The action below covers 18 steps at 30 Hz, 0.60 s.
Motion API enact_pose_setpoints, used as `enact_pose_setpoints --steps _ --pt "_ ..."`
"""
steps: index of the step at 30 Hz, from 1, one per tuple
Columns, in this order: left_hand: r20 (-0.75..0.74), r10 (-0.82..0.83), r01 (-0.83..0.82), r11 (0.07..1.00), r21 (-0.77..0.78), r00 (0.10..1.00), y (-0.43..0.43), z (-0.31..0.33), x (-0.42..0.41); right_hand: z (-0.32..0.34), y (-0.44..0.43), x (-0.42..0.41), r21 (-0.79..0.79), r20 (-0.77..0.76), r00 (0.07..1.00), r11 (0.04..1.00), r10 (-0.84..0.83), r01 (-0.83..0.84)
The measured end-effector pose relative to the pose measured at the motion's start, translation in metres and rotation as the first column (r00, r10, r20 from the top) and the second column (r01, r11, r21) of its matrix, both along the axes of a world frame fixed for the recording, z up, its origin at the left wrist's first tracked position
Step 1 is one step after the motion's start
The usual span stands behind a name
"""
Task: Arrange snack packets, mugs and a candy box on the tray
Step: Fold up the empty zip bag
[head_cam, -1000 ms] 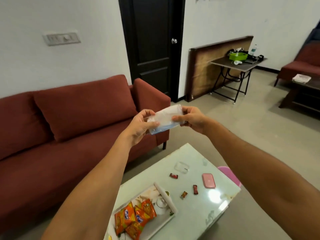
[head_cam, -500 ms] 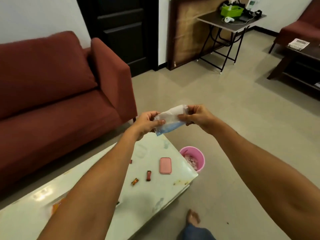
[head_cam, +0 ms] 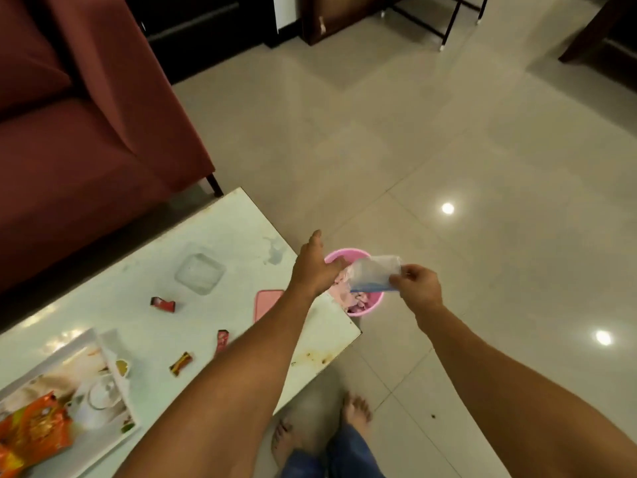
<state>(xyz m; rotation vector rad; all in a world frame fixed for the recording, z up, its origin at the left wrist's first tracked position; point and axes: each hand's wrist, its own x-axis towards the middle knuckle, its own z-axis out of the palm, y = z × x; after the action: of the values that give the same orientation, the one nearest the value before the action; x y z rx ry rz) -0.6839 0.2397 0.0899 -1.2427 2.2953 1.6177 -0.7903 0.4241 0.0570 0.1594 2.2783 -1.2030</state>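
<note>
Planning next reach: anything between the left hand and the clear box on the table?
Nothing visible. Left hand is open over the table edge; the box sits to its left, bare tabletop between. The pink case lies nearer the person, off that line.

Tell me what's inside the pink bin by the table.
Crumpled pale scraps lie in the pink bin. The clear bag in the right hand and the left hand cover the rest.

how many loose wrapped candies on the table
3 candies: one near the clear container, one beside the left forearm, one right of the tray; the forearm may hide others.
</note>
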Motion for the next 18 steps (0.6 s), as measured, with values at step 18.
enact_pose_setpoints --steps 18 --pt "-0.152 0.026 -0.092 0.890 -0.446 0.988 -0.003 -0.136 0.000 -0.211 -0.025 -0.012 0.402 0.034 0.996 0.911 0.081 -0.088"
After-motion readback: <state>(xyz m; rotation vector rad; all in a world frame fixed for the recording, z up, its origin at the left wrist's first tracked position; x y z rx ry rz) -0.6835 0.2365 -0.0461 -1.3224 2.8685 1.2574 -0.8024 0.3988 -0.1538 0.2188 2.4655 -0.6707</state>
